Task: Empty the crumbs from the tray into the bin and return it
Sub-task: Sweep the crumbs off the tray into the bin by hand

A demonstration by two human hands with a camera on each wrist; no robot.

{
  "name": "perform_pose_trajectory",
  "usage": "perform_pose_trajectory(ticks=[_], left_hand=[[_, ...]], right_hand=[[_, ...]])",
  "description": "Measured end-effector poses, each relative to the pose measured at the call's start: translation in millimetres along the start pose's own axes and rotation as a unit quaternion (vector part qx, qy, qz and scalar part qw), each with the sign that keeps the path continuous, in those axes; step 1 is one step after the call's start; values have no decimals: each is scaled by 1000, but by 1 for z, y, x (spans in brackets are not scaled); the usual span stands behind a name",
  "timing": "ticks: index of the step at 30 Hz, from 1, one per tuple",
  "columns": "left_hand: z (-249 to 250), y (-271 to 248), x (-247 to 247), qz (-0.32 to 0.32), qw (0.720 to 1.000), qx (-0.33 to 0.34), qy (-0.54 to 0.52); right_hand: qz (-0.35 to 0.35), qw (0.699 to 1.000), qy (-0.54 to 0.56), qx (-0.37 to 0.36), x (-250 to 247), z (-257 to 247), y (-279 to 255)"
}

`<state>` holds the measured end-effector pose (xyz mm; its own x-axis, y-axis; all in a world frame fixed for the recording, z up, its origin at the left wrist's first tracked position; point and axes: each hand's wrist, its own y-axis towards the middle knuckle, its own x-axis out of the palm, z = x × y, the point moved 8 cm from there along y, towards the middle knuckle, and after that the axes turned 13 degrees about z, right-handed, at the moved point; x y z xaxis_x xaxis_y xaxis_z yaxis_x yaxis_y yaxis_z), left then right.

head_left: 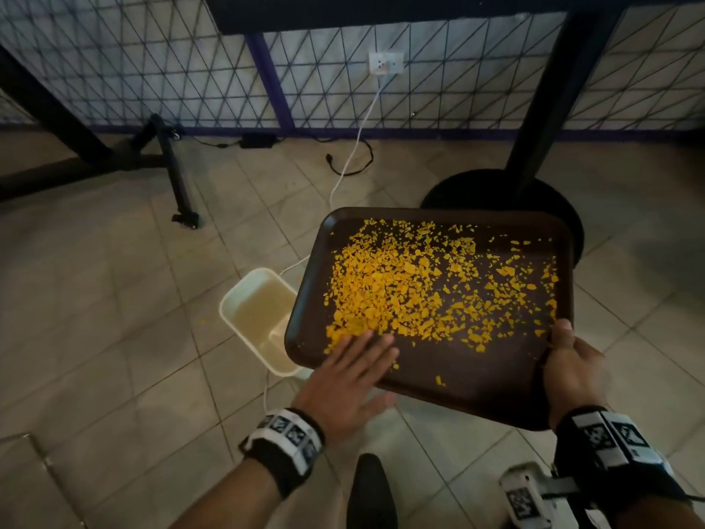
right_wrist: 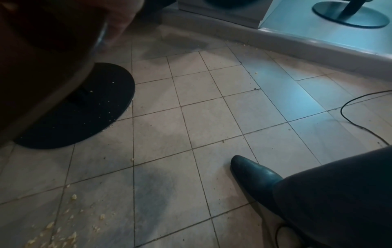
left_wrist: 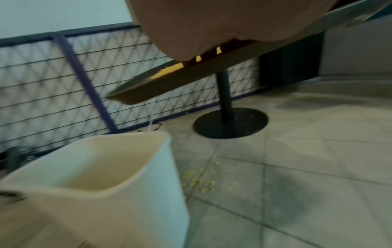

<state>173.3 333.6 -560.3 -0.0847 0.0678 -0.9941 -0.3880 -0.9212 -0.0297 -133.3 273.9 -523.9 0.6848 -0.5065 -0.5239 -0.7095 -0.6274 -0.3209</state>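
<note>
A dark brown tray [head_left: 477,379] strewn with yellow crumbs [head_left: 404,284] hangs tilted above the floor, its left edge lower and over a cream bin [head_left: 248,311]. My right hand [head_left: 572,360] grips the tray's near right corner, thumb on top. My left hand [head_left: 354,372] lies flat with straight fingers on the tray's near left part, touching the crumbs. In the left wrist view the tray [left_wrist: 186,78] slopes down toward the bin [left_wrist: 106,176], and my left hand [left_wrist: 191,33] fills the top. The right wrist view shows only the tray's dark underside [right_wrist: 42,58].
A black table post with a round base [head_left: 507,200] stands just behind the tray. Cables [head_left: 351,158] run across the tiled floor to a wall socket [head_left: 386,63]. Spilled crumbs [left_wrist: 201,179] lie on the tiles beside the bin. My shoe [right_wrist: 252,174] is near the right.
</note>
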Motion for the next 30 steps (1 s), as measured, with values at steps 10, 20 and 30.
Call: perform_pose_trajectory(ticks=[10, 20, 30], left_hand=[[110, 28, -13, 30, 990, 102, -88], [-11, -27, 14, -25, 998, -8, -49], [83, 46, -38, 108, 989, 75, -71]], right_hand=[[25, 999, -14, -29, -1, -1, -2], [34, 999, -12, -36, 1, -3, -2], [14, 999, -19, -29, 4, -2, -12]])
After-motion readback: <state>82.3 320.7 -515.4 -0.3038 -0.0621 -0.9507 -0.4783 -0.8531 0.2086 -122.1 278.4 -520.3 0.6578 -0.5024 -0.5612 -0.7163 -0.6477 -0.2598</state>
